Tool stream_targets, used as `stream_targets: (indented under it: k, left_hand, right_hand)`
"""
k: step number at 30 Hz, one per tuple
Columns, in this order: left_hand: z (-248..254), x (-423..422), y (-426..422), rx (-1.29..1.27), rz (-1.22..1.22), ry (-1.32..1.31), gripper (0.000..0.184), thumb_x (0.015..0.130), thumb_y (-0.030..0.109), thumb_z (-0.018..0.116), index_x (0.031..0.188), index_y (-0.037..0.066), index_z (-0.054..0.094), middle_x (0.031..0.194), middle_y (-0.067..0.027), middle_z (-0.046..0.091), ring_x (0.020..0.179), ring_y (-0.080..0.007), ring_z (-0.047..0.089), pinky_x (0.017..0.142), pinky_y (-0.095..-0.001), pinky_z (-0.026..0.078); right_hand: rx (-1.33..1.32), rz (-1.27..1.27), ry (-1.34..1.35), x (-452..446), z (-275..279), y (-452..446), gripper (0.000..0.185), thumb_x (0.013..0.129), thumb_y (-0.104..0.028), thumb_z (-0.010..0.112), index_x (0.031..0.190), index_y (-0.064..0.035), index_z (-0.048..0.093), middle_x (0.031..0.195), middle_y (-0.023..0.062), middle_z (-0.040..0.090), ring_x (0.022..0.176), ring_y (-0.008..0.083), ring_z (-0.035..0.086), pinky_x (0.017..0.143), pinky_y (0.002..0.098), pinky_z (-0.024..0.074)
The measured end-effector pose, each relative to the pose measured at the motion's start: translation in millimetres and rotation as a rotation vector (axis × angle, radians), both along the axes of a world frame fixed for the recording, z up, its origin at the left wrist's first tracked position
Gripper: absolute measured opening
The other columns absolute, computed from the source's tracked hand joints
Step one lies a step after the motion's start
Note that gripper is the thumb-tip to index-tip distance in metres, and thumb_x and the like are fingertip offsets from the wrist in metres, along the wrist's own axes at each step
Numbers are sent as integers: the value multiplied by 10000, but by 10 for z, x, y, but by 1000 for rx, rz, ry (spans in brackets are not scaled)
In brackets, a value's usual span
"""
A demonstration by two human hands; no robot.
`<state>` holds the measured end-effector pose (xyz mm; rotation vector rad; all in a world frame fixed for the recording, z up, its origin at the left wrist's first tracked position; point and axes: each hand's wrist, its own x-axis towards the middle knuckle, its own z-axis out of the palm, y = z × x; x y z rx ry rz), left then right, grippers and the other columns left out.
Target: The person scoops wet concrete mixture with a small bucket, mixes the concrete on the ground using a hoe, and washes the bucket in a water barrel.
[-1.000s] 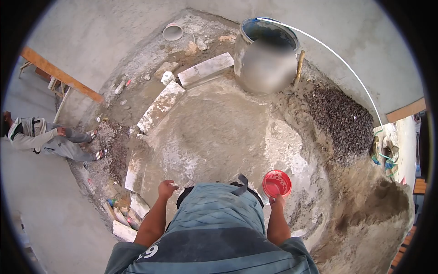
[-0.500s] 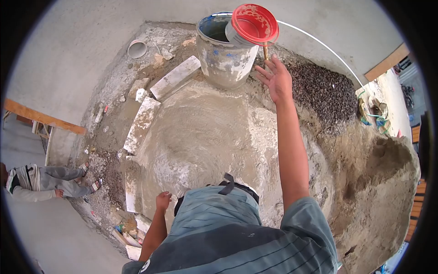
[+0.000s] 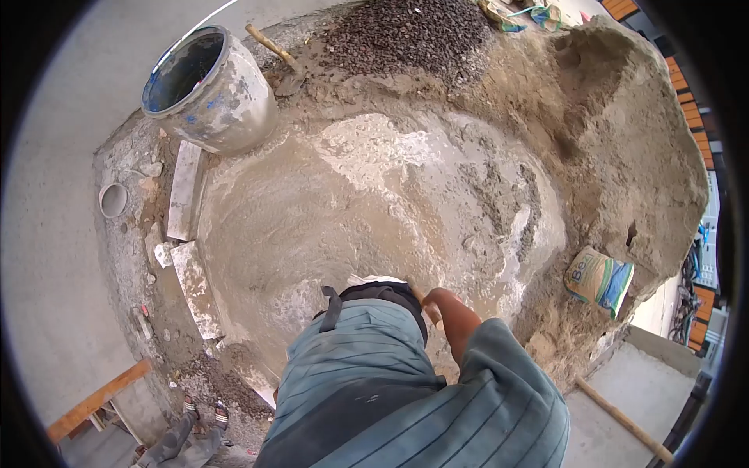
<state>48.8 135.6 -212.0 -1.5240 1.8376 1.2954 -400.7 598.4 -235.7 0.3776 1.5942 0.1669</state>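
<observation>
My right hand (image 3: 431, 300) is low at my waist, partly hidden by my body. Its fingers appear wrapped round a pale wooden handle (image 3: 438, 324), of which only a short piece shows; the tool's far end is out of sight. Beneath me spreads a wide patch of wet grey mortar (image 3: 289, 210), paler and lumpier to the right. My left hand is hidden behind my shirt. A mortar-smeared barrel (image 3: 242, 109) stands at the upper left, with a bit of red showing inside it.
White blocks (image 3: 186, 191) edge the mortar on the left. Dark gravel (image 3: 406, 39) lies at the top, beside a wooden-handled tool (image 3: 273, 48). A sand heap (image 3: 640, 132) and a cement bag (image 3: 597, 279) are at right. Another person's legs (image 3: 187, 437) show lower left.
My view has turned right. My right hand has drawn back from the barrel to my waist. The red bucket has left the barrel's rim, and my left hand has gone out of sight.
</observation>
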Motion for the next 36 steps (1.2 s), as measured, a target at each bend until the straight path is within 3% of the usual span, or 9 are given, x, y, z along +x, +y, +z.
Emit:
stream_targets:
  k: [5,8,9,12,13,16,21,27,36]
  left_hand:
    - [387,-927,-617,97,5,-7,359,862,149,624,1201,36,588,934,-56,661,731,-157,638,573,-250,474]
    - [641,-1809,-800,69,42,81,360,867,142,616,1211,42,578,945,-53,656,727,-149,634,551,-234,462]
    - [797,-2154,-748,24,61,116,329,885,143,603,1197,42,580,910,-36,644,739,-122,616,568,-233,452]
    - [1018,-2863,-706,-3,2,268,363,911,156,592,1251,40,536,924,-20,629,774,-100,603,611,-226,444]
    - [1040,-3018,-704,-22,-40,319,362,901,155,609,1239,38,549,904,-23,632,762,-103,608,618,-230,450]
    - [1062,-3246,-618,-68,-142,438,366,877,152,650,1214,30,576,863,-28,639,746,-113,618,650,-243,467]
    - [806,-2610,-576,-117,-95,496,362,859,151,675,1180,1,599,821,-29,638,737,-126,623,681,-262,487]
    - [616,-1022,-161,-234,270,124,356,831,189,685,1117,-16,636,806,-94,679,644,-151,643,626,-288,509]
    - [498,117,1385,-154,746,-1,408,796,249,717,1108,-6,650,817,-113,703,630,-179,660,624,-310,521]
  right_hand:
    - [-150,-641,-86,1519,-1045,649,493,782,-285,737,1174,-14,607,1004,140,669,819,319,676,698,480,534]
    - [-277,-654,-78,1837,-1748,572,262,806,-190,704,959,20,670,853,122,692,670,250,680,556,378,524]
    - [-461,-357,-122,1656,-1607,505,225,822,-235,690,775,-15,692,755,85,698,678,196,678,614,367,525]
    - [-387,-392,-71,1305,-1287,442,265,838,-272,671,705,-45,699,696,68,697,681,164,673,663,349,516]
    - [-416,-126,-149,942,-796,382,279,844,-299,663,711,-58,710,707,62,705,702,161,673,703,357,507]
    - [-416,-244,-232,852,-1264,785,287,837,-298,670,691,-54,711,685,58,701,717,158,673,701,359,506]
    - [-402,21,-155,508,-569,625,343,822,-359,683,665,-55,710,660,57,680,593,182,611,643,385,474]
    - [-284,330,-192,-95,-88,483,348,840,-283,691,605,-28,661,645,94,682,589,193,666,633,389,516]
    - [-274,105,-188,-1154,221,-105,318,811,-180,735,585,-16,583,549,120,578,484,227,612,465,390,489]
